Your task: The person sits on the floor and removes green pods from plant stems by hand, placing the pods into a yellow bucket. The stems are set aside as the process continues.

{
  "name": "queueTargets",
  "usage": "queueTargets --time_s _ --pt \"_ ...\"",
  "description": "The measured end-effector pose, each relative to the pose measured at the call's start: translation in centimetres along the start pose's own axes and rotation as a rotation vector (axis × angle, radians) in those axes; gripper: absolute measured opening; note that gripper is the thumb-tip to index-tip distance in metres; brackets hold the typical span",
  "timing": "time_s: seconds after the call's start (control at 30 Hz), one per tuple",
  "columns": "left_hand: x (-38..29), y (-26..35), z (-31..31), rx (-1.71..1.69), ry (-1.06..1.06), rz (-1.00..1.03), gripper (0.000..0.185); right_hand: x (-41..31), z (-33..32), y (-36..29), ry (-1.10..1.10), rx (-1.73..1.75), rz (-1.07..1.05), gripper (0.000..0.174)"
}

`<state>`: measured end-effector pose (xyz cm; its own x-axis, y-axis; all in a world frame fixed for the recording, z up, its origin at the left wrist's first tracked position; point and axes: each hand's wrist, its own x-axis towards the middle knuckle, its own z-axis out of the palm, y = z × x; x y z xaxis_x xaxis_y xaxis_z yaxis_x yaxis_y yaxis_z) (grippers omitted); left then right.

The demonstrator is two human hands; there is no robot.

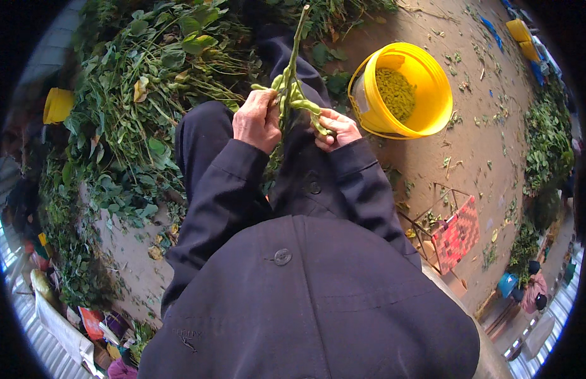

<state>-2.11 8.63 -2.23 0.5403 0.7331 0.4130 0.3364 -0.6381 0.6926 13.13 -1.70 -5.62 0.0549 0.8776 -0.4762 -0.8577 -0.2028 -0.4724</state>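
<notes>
A green soybean stalk with pods [293,61] stands up between my hands, over my legs, its bare cut end pointing away from me. My left hand [259,118] is closed around the podded part of the stalk from the left. On the right, my right hand [335,130] has its fingers closed on plump green pods beside the stalk. A yellow plastic bucket [430,94] tilts towards me, right of my right hand, with many loose green pods [395,94] inside. The undersides of both hands' fingers are partly hidden.
Heaped soybean plants [132,94] lie left and ahead of my legs. A folding stool with a red woven seat [456,234] is at my right. Another yellow bucket [58,105] is far left; more yellow buckets [519,32] stand at the upper right. A person in pink [535,291] is at the far lower right.
</notes>
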Motion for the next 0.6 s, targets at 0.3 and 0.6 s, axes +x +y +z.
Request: queueTargets --time_s 0.3,0.6 --pt "-1.5 1.1 -1.1 -0.236 -0.027 -0.284 0.017 -0.7 -2.8 0.0 -0.071 0.053 0.014 0.027" --pt "-2.0 0.2 -1.0 -0.762 -0.124 -0.578 0.019 -3.6 -4.0 -0.5 0.03 -0.118 -0.037 0.031"
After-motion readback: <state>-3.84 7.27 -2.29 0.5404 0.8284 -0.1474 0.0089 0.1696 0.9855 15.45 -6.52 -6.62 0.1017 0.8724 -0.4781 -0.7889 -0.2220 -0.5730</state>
